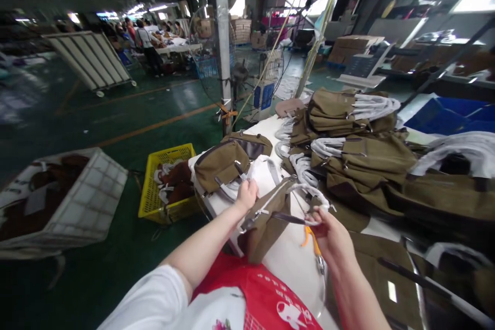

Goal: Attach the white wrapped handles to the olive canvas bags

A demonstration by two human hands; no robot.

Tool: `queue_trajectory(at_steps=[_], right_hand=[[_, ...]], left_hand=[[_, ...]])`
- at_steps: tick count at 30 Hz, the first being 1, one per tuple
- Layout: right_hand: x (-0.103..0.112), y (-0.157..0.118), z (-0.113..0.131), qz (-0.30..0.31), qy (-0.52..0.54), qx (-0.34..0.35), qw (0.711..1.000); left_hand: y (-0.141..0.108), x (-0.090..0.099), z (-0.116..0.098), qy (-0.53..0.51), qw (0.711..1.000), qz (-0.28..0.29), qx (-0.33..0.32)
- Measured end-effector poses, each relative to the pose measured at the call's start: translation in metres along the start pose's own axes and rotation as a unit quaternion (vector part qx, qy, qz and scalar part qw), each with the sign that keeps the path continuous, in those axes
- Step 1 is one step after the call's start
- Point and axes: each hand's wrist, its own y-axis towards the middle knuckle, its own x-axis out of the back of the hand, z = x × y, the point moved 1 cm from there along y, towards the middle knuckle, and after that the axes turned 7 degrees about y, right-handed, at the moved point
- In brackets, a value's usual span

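Note:
An olive canvas handbag (270,229) with dark trim stands tilted on the table in front of me. My right hand (328,232) pinches its white-wrapped handle (319,201) on the right side. My left hand (247,195) is closed at the bag's left, fingers curled round a white-wrapped handle (266,164); the exact grip is partly hidden. Below my right hand lies an orange-handled tool (311,240), partly covered. Beyond my left hand rests another olive bag (222,165).
Olive bags with wrapped handles are piled on the right (367,160). The white table (286,252) meets a metal post (222,36) at its far end. On the floor at left stand a yellow crate (145,198) and a white bin (88,206), both holding brown items. People work farther back.

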Motion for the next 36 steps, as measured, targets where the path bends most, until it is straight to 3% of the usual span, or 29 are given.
queue_trajectory(at_steps=[2,4,5,8,9,10,13,16,23,26,28,32,36], right_hand=[[0.005,0.001,-0.006,0.023,-0.062,-0.027,0.997],[0.004,-0.001,-0.010,0.011,-0.220,0.021,0.975],[0.002,-0.004,-0.010,-0.018,-0.317,0.085,0.944],[-0.012,-0.024,-0.004,-0.102,-0.532,0.303,0.784],[-0.019,-0.032,-0.003,-0.089,-0.567,0.326,0.751],[-0.026,-0.040,-0.003,-0.053,-0.595,0.312,0.739],[-0.045,-0.061,-0.014,0.074,-0.645,0.152,0.746],[-0.059,-0.070,-0.036,0.115,-0.637,0.054,0.760],[-0.064,-0.057,-0.068,0.085,-0.452,0.039,0.887],[-0.063,-0.049,-0.071,0.091,-0.410,0.039,0.907],[-0.056,-0.040,-0.072,0.084,-0.471,0.063,0.876],[-0.010,-0.004,-0.073,0.020,-0.648,0.080,0.757],[0.046,0.030,-0.074,-0.060,-0.688,0.038,0.722]], left_hand=[[0.014,0.006,-0.002,-0.025,1.000,0.002,0.019],[0.018,0.006,0.003,-0.050,0.998,0.019,0.045],[0.017,0.002,0.009,-0.059,0.996,0.030,0.061],[0.006,-0.017,0.036,-0.064,0.988,0.080,0.115],[0.002,-0.024,0.046,-0.059,0.984,0.103,0.134],[-0.002,-0.032,0.055,-0.053,0.979,0.127,0.152],[-0.006,-0.049,0.078,-0.038,0.961,0.197,0.190],[0.001,-0.056,0.090,-0.029,0.948,0.241,0.206],[0.026,-0.052,0.089,-0.019,0.938,0.271,0.216],[0.027,-0.050,0.087,-0.023,0.935,0.278,0.217],[0.028,-0.048,0.086,-0.026,0.935,0.279,0.218],[0.029,-0.041,0.083,-0.033,0.936,0.277,0.213],[0.034,-0.027,0.081,-0.041,0.942,0.274,0.188]])
